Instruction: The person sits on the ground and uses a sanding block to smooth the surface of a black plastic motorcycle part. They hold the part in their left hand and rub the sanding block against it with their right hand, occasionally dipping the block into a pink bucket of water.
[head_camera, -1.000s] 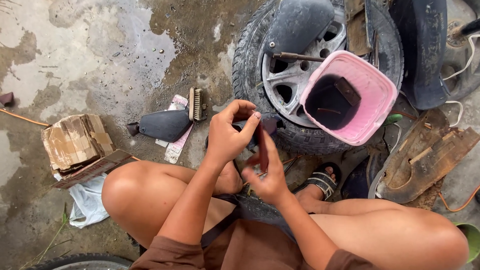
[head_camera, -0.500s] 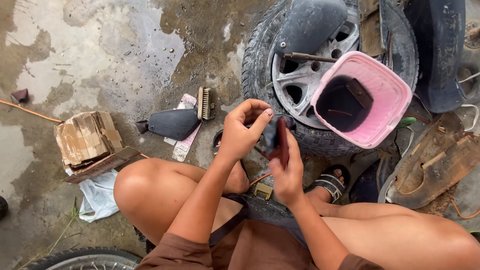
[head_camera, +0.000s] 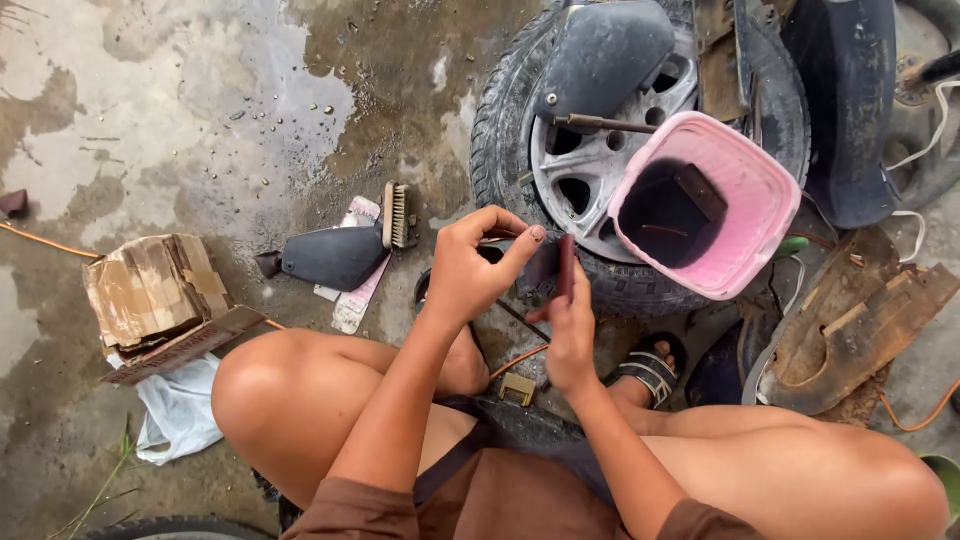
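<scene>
Torn cardboard box (head_camera: 150, 290) lay left, wire brush (head_camera: 401, 214) beyond. Left hand (head_camera: 472, 270) and right hand (head_camera: 572, 325), fingers pinching a small dark part (head_camera: 548, 266), worked near the tyre (head_camera: 520, 120); pink tub (head_camera: 740, 260) right.

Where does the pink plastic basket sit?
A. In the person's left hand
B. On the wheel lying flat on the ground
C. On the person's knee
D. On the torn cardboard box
B: the pink plastic basket rests on the wheel, overlapping rim and tyre.
</scene>
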